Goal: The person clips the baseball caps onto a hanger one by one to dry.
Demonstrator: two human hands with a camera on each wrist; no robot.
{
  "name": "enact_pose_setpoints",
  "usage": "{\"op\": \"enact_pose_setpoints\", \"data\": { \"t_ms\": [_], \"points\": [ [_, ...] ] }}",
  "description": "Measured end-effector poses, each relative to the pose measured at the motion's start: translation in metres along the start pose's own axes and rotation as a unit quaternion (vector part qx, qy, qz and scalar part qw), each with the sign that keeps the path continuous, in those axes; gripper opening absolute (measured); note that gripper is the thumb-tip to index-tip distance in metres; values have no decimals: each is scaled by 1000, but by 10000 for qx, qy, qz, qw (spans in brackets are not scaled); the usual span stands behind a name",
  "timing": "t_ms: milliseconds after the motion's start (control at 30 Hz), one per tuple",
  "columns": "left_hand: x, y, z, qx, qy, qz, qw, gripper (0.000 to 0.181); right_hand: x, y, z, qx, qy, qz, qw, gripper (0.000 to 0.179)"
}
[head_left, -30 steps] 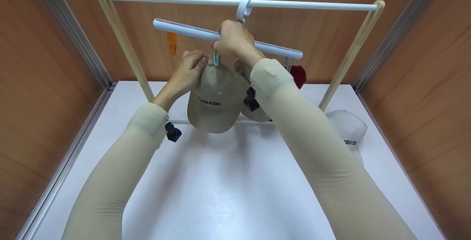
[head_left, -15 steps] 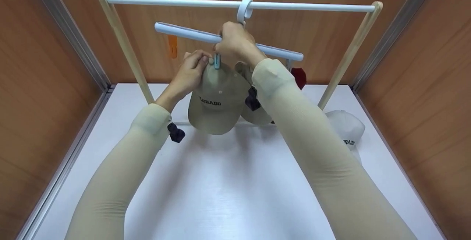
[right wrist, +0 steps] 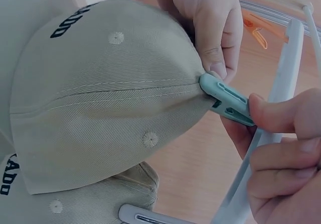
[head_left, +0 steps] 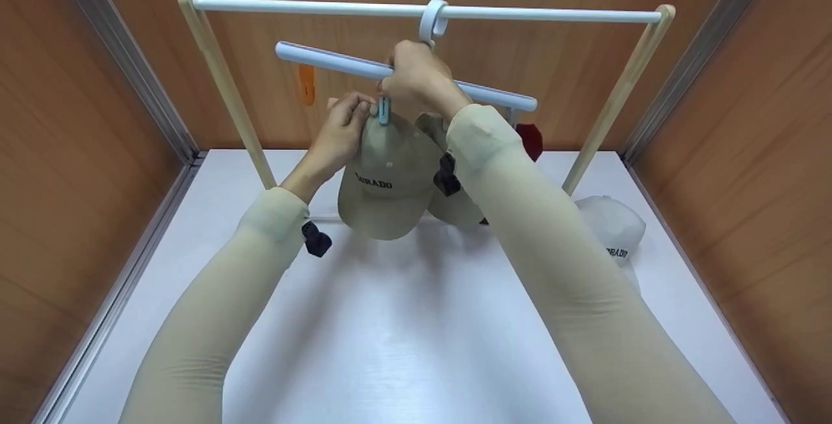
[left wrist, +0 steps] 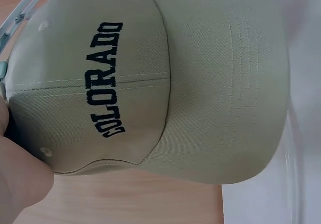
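Note:
A khaki baseball cap (head_left: 383, 196) with dark COLORADO lettering hangs brim down below a pale blue hanger (head_left: 331, 60). My left hand (head_left: 339, 130) pinches the top of its crown, as the right wrist view also shows. A teal clip (right wrist: 226, 99) bites the crown beside those fingertips. My right hand (right wrist: 291, 158) has its thumb on the clip's rear end, with the fingers curled in by the hanger bar. In the left wrist view the cap front (left wrist: 125, 83) fills most of the picture. A second khaki cap (head_left: 455, 206) hangs to the right, partly behind my right arm.
The hanger's hook (head_left: 431, 21) loops over the white rail (head_left: 552, 14) of a wooden-legged rack. An orange clip (head_left: 307, 84) hangs at the hanger's left end and something dark red (head_left: 530, 140) at its right. A light grey cap (head_left: 611, 225) lies on the white tabletop (head_left: 377, 346).
The view has shifted slightly, so the rack sits a little lower. My left wrist has moved slightly right. Both hands keep their places at the cap and the teal clip.

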State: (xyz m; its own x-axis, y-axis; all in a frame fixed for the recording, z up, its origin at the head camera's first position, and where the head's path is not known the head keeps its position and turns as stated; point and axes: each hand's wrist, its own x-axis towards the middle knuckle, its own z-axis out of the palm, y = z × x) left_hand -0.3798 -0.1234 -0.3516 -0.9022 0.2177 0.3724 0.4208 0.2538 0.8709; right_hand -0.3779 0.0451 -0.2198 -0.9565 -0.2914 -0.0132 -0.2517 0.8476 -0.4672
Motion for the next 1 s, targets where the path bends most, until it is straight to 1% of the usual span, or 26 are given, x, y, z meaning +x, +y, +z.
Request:
{"op": "enact_pose_setpoints", "data": {
  "t_ms": [100,167,300,400,500,600,700,833,1000],
  "points": [
    [0,-1,3,214,130,168,9995,29,0,1,0,-73,-6,6,10000,30],
    [0,-1,5,256,198,240,9992,29,0,1,-1,-85,-8,8,10000,30],
    [-2,-1,6,47,204,291,9994,29,-2,1,-2,-2,-25,-1,10000,35],
    [-3,0,6,-124,184,216,9995,29,-2,1,-4,28,-57,27,10000,37],
    [-4,0,6,-214,165,148,9995,29,0,0,-4,-78,-70,46,9999,28],
    [-4,1,7,-181,114,131,9997,29,1,0,-5,-253,-94,38,9996,16],
    [-4,2,7,-191,13,151,9997,29,0,0,-6,-443,-99,19,9990,14],
    [-4,2,7,-119,-81,143,9998,31,-2,1,-6,-632,-132,29,9979,16],
    [-5,2,7,356,-167,206,9990,32,-8,3,-4,-846,-83,115,9963,21]
  ]
}}
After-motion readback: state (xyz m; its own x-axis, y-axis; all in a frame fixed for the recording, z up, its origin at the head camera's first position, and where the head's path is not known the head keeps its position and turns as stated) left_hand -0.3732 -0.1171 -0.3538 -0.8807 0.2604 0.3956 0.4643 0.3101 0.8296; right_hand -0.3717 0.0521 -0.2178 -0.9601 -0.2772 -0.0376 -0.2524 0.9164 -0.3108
